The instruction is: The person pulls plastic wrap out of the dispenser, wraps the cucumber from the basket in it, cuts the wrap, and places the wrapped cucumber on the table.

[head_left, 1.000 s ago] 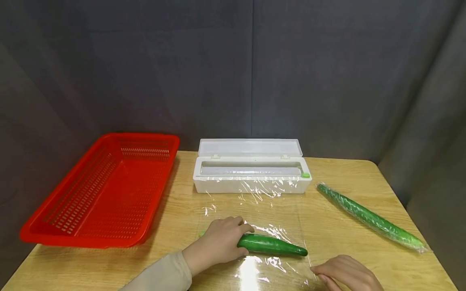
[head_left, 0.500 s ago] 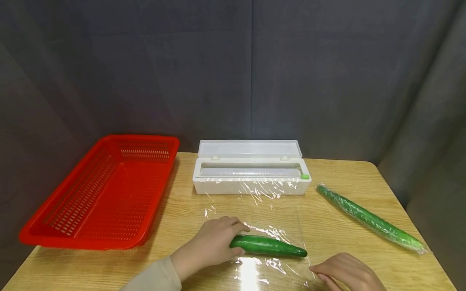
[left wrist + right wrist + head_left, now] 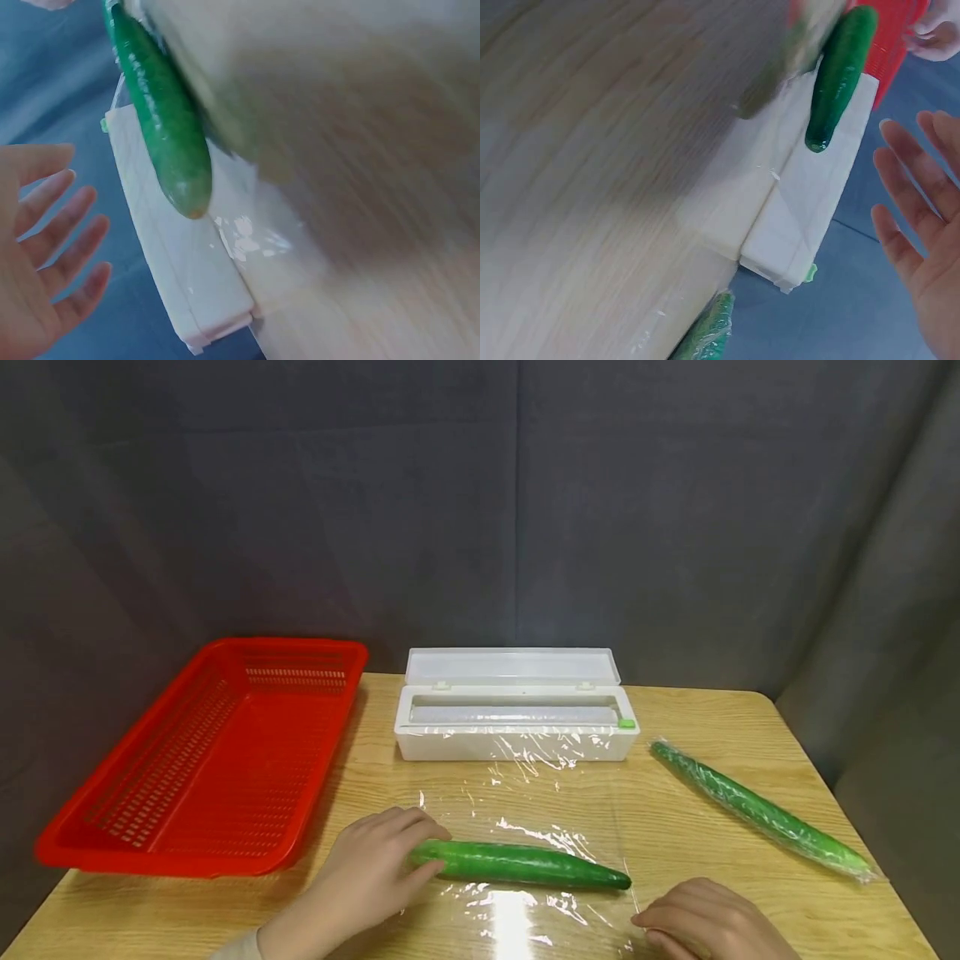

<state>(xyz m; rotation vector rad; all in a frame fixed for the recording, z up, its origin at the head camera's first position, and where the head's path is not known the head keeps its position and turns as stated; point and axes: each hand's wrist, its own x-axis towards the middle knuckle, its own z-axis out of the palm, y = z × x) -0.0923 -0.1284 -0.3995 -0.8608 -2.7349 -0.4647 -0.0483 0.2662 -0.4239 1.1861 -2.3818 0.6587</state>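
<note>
An unwrapped cucumber (image 3: 525,864) lies crosswise on a sheet of clear plastic wrap (image 3: 558,835) spread over the table. The sheet runs forward from a white wrap dispenser (image 3: 517,743) whose lid stands up, showing the roll inside. My left hand (image 3: 382,860) is at the cucumber's paler left end. In the left wrist view its fingers (image 3: 64,217) are spread apart and hold nothing. Near the sheet's right edge, close to the cucumber's dark tip, is my right hand (image 3: 712,918). Its fingers (image 3: 911,172) are loosely extended in the right wrist view.
A red perforated basket (image 3: 172,864) stands at the left of the wooden table (image 3: 675,710). On the right, a cucumber in plastic wrap (image 3: 757,810) lies slanted near the table's edge. A dark curtain (image 3: 480,527) hangs behind.
My left hand has slid left along the cucumber to its left end and let go, uncovering more of it. The right hand stays at nearly the same place, its fingertips loosened from the film edge.
</note>
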